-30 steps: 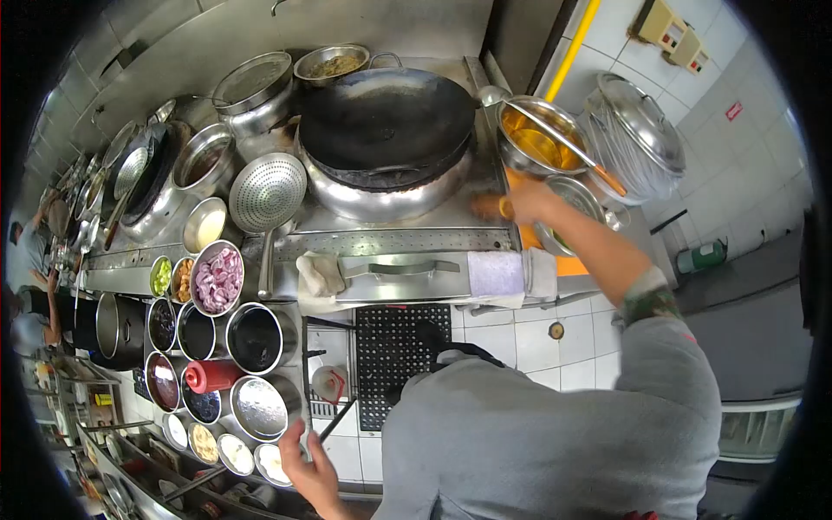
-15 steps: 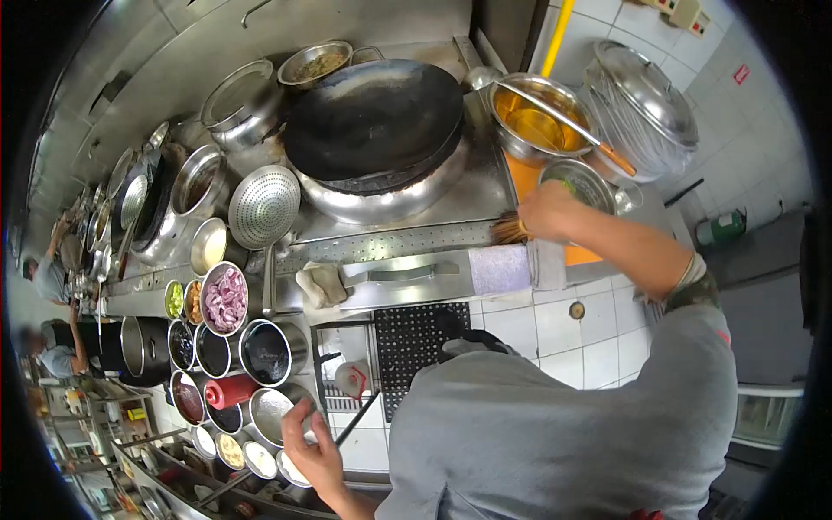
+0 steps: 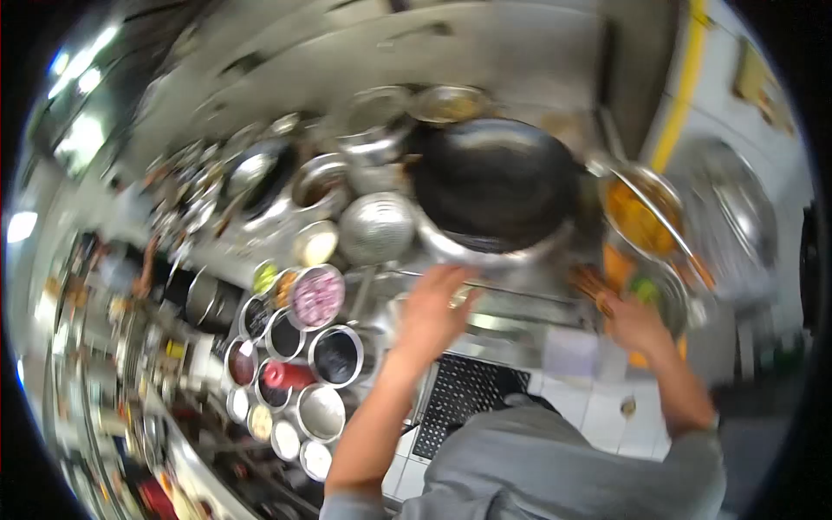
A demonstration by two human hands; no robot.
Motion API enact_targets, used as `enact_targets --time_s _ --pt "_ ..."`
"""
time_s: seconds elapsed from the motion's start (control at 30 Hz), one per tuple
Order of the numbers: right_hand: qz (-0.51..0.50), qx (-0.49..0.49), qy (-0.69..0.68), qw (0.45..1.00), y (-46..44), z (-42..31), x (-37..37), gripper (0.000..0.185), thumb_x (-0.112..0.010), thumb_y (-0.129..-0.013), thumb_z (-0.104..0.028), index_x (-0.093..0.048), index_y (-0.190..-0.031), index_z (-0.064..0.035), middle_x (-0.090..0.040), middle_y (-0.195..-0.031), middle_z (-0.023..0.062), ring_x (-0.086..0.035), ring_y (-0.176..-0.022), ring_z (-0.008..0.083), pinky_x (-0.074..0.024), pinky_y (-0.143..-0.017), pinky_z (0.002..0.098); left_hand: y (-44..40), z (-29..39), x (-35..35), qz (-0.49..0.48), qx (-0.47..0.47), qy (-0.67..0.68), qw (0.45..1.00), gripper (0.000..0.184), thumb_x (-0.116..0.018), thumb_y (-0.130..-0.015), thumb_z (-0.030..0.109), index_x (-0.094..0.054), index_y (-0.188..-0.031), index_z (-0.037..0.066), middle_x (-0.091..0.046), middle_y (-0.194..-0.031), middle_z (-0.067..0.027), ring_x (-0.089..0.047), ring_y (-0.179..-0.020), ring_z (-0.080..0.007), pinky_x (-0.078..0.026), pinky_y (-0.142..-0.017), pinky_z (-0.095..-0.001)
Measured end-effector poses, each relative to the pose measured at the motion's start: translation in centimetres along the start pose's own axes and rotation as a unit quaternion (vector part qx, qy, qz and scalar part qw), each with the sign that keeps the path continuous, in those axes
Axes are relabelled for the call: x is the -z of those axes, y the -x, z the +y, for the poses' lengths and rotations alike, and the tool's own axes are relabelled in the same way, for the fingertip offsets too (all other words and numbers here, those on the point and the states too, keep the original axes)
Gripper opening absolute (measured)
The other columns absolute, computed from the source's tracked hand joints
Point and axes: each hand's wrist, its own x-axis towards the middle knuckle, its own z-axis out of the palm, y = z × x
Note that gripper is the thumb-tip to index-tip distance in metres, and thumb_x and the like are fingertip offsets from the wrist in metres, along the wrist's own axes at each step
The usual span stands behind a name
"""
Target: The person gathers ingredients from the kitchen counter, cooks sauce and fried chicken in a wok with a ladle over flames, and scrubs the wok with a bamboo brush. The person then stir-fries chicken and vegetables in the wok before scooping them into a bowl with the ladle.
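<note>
My right hand [image 3: 637, 322] is closed round a bamboo wok brush [image 3: 591, 284]. Its brown bristles point left over the stove's front edge, beside a steel bowl [image 3: 666, 299] with something green in it. My left hand [image 3: 433, 316] reaches over the stove's front rail, below the large black wok [image 3: 496, 186]. Motion blurs its fingers, and whether they grip anything is unclear. Immediately left of this hand lies a perforated steel skimmer [image 3: 378, 227] with its handle toward me.
A bowl of orange oil [image 3: 626, 208] with a ladle across it stands right of the wok. Several seasoning pots surround a bowl of chopped purple onion [image 3: 317, 298] and a red bottle [image 3: 289, 375] at left. Another person [image 3: 126, 269] works at far left. A black mat [image 3: 472, 394] lies below.
The view has swung left, shifting everything rightward and blurring it. My left hand has moved from beside the seasoning pots up to the stove's front rail. My right hand still holds the brush.
</note>
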Motion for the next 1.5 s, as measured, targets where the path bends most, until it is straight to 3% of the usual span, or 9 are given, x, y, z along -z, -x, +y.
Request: enact_targets --time_s 0.13,0.43,0.53,0.73,0.83,0.9,1.03,1.33,1.5 --pt "0.041 -0.046 -0.097 0.993 -7.8 0.9 -11.9 0.070 -0.045 -0.089 -0.009 -0.013 -0.151 -0.0012 -0.015 -0.153 0.0322 -0.046 -0.123 0.0505 -0.0404 -0.104 0.0504 -6.1 -2.0 -8.4 0.053 -0.023 -0.033 0.998 0.032 -0.070 -0.082 0.026 -0.065 -0.104 0.003 -0.061 -0.108 -0.0155 -0.055 -0.107 -0.0340 -0.043 -0.092 -0.0460" --pt "0.006 0.245 -0.101 0.964 -4.5 -4.0 -5.9 0.070 -0.066 -0.083 -0.022 -0.037 -0.142 0.0021 -0.037 -0.145 0.0242 -0.047 -0.126 0.0407 -0.0383 -0.105 0.0461 -6.2 -1.9 -14.7 0.005 0.094 -0.132 0.987 0.019 -0.058 -0.089 0.027 -0.067 -0.094 0.011 -0.057 -0.093 -0.0059 -0.052 -0.096 -0.0237 -0.042 -0.078 -0.0373" --pt "-0.074 0.374 -0.084 0.920 -3.4 -9.7 -3.3 0.063 -0.064 -0.084 -0.025 -0.042 -0.139 -0.0009 -0.051 -0.132 0.0259 -0.048 -0.124 0.0421 -0.0398 -0.104 0.0458 -7.1 -1.4 -13.5 -0.128 0.139 -0.086 0.978 0.028 -0.062 -0.087 0.025 -0.064 -0.108 0.007 -0.058 -0.110 -0.0111 -0.050 -0.110 -0.0281 -0.043 -0.085 -0.0386" --pt "-0.093 0.587 -0.036 0.804 -2.7 -18.3 -8.7 0.042 -0.067 -0.082 -0.022 -0.058 -0.117 0.0004 -0.061 -0.114 0.0261 -0.058 -0.110 0.0405 -0.0449 -0.094 0.0444 5.6 0.0 -7.4 0.156 0.166 0.126 0.966 0.053 -0.065 -0.089 0.026 -0.048 -0.135 0.007 -0.044 -0.139 -0.0185 -0.043 -0.130 -0.0329 -0.040 -0.100 -0.0427" --pt "-0.219 0.612 -0.001 0.760 0.2 -23.3 -10.3 0.042 -0.068 -0.082 -0.024 -0.060 -0.115 -0.0004 -0.062 -0.110 0.0243 -0.059 -0.106 0.0386 -0.0457 -0.091 0.0440 16.6 0.1 -4.0 0.262 0.327 0.332 0.845 0.045 -0.061 -0.094 0.032 -0.052 -0.133 0.011 -0.054 -0.128 -0.0119 -0.054 -0.114 -0.0236 -0.046 -0.093 -0.0364" --pt "-0.216 0.664 0.047 0.714 2.5 -26.1 -12.1 0.046 -0.069 -0.082 -0.023 -0.058 -0.121 -0.0006 -0.064 -0.107 0.0217 -0.061 -0.101 0.0373 -0.0473 -0.087 0.0426 25.1 0.7 -2.8 0.342 0.425 0.546 0.635 0.039 -0.057 -0.097 0.036 -0.055 -0.129 0.014 -0.059 -0.117 -0.0053 -0.056 -0.105 -0.0147 -0.047 -0.088 -0.0289" --pt "-0.253 0.705 0.107 0.654 9.9 -33.4 -15.9 0.052 -0.070 -0.082 -0.020 -0.055 -0.128 -0.0019 -0.063 -0.107 0.0195 -0.062 -0.097 0.0368 -0.0489 -0.085 0.0422 42.1 7.4 0.5 0.540 0.472 0.570 0.400 0.033 -0.055 -0.098 0.029 -0.055 -0.125 0.011 -0.061 -0.114 -0.0038 -0.059 -0.100 -0.0145 -0.050 -0.084 -0.0289" --pt "-0.403 0.780 0.017 0.479 30.7 -48.4 -30.2 0.026 -0.061 -0.090 -0.016 -0.064 -0.113 -0.0029 -0.069 -0.088 0.0143 -0.066 -0.069 0.0235 -0.0525 -0.068 0.0343 63.8 24.8 -5.2 0.844 0.423 0.304 0.129 0.025 -0.055 -0.096 0.023 -0.056 -0.115 0.008 -0.061 -0.106 -0.0057 -0.060 -0.095 -0.0185 -0.049 -0.081 -0.0331" --pt "-0.601 0.665 -0.004 0.443 41.3 -58.9 -39.4 0.020 -0.054 -0.096 -0.017 -0.064 -0.104 -0.0019 -0.069 -0.086 0.0058 -0.065 -0.064 0.0122 -0.0495 -0.052 0.0238 65.9 30.1 -7.5 0.914 0.382 0.132 0.021 0.030 -0.058 -0.094 0.028 -0.056 -0.114 0.006 -0.060 -0.105 -0.0061 -0.059 -0.095 -0.0196 -0.047 -0.079 -0.0345"
